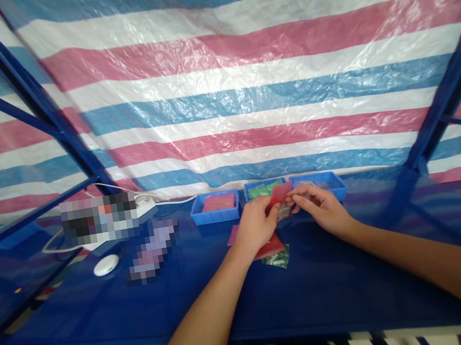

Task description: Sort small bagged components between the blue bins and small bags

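Observation:
My left hand (257, 222) grips a thin red plastic packet (280, 192), its thumb and fingers closed on the near side. Close by on the right, my right hand (324, 211) has its thumb and fingertips pinched together at the packet's edge. Whatever lies between those fingertips is too small to make out. Under and beside my left hand, a red packet (273, 246), a magenta packet (232, 234) and a clear-and-green packet (278, 258) lie on the blue table (330, 291).
Three blue bins stand along the back: one with pink packets (218, 202), one with green packets (262, 189), and one with clear packets (312, 185). A white oval object (106, 265) and a blurred-out item (153, 251) lie left. Blue posts (448, 83) frame the table.

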A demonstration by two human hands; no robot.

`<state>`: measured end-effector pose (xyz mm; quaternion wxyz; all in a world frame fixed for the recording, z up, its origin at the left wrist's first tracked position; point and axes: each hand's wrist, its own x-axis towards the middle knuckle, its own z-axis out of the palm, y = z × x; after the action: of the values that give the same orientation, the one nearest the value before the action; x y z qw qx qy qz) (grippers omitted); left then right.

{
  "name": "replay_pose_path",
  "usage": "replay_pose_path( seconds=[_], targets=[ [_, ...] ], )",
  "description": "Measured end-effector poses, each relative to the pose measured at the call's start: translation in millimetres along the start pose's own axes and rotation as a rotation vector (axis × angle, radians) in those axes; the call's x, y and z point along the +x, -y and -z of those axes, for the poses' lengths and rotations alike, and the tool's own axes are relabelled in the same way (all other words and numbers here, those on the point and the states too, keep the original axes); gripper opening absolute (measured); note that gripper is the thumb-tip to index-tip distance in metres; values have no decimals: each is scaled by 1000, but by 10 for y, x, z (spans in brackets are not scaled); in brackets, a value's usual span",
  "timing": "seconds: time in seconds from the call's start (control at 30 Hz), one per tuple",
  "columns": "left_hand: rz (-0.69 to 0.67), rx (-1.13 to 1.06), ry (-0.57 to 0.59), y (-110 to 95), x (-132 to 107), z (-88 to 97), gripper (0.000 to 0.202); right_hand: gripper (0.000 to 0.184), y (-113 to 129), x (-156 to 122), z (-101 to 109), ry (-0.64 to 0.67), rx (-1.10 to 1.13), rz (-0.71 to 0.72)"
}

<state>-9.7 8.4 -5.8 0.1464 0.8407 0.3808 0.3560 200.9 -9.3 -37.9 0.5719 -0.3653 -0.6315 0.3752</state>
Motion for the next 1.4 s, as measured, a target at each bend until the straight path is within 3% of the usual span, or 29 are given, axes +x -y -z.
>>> replay_pose_path(
  seconds=[0.23,0.47,0.67,1.07,1.23,1.4],
  targets=[
    [93,-257,-41,32,14,-6,29,49,-109,34,21,-177,-92,105],
    [86,-451,-27,33,14,-58,33,54,-87,39,-34,13,89,-7],
    [103,-610,-30,90,24,-122,48,58,-110,40,-38,11,112,-48],
    [100,-585,-94,98,45,-96,54,52,-102,16,-47,159,111,-94],
    [139,-530,-103,83,37,-100,60,47,-119,27,-44,133,97,-91],
    [98,-564,-20,90,42,-90,43,46,-120,39,-41,103,105,-107]
  ],
)
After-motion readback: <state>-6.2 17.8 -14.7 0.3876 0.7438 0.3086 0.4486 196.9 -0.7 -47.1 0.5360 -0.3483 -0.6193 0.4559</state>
